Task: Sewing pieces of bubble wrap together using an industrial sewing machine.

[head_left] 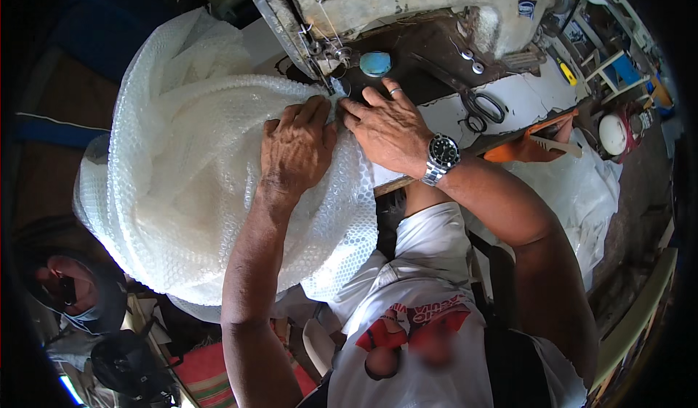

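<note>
A large bunched sheet of bubble wrap (pixel 196 161) spreads over the table's left side and hangs down toward my lap. My left hand (pixel 297 142) presses on it with bent fingers, gripping a fold near the needle of an old sewing machine (pixel 414 4). Close beside it, my right hand (pixel 385 126) has its fingertips at the edge of the same wrap, just in front of the needle area (pixel 331 84). That hand's thumb and fingertips are partly hidden, and a watch (pixel 442 153) is on its wrist.
Black scissors (pixel 476 106) lie right of my right hand. A light-blue round piece (pixel 375 64) and small metal bobbins (pixel 472 62) rest on the machine bed. Further right are a yellow cutter (pixel 567 72), an orange-handled saw (pixel 527 146) and white plastic sheeting (pixel 582 197).
</note>
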`<control>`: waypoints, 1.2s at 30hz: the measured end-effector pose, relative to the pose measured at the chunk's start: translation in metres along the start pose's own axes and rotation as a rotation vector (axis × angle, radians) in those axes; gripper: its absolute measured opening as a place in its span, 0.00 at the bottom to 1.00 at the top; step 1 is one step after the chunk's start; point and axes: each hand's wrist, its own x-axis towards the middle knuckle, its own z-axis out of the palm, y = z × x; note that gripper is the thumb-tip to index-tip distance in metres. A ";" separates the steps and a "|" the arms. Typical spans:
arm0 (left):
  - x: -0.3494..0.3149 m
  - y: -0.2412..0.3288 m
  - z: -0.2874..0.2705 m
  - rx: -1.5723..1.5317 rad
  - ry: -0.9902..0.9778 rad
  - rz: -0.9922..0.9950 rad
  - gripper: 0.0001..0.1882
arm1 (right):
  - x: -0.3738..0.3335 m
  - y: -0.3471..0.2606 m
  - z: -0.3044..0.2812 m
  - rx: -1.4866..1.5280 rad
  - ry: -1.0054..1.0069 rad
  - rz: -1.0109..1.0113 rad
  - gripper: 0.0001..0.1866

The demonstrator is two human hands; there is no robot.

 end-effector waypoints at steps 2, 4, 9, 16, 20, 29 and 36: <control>0.001 -0.001 0.000 0.009 0.006 -0.002 0.23 | 0.000 -0.001 0.000 0.014 -0.022 0.011 0.17; 0.002 -0.001 0.000 0.012 -0.012 0.000 0.23 | 0.000 -0.001 0.000 0.003 -0.015 0.022 0.17; 0.002 0.002 -0.003 0.023 -0.030 -0.011 0.23 | 0.000 -0.002 -0.001 0.024 -0.024 0.030 0.18; 0.002 0.001 -0.003 0.025 -0.039 -0.005 0.23 | -0.001 -0.002 0.000 0.024 -0.036 0.031 0.18; 0.003 0.001 -0.003 0.034 -0.029 0.004 0.23 | 0.001 -0.002 0.001 0.029 -0.040 0.045 0.18; 0.010 -0.003 0.004 0.046 0.031 0.009 0.24 | 0.009 -0.005 0.005 -0.008 -0.050 0.113 0.18; 0.037 -0.019 0.012 0.058 0.034 -0.012 0.25 | 0.017 -0.010 0.002 -0.022 -0.121 0.242 0.20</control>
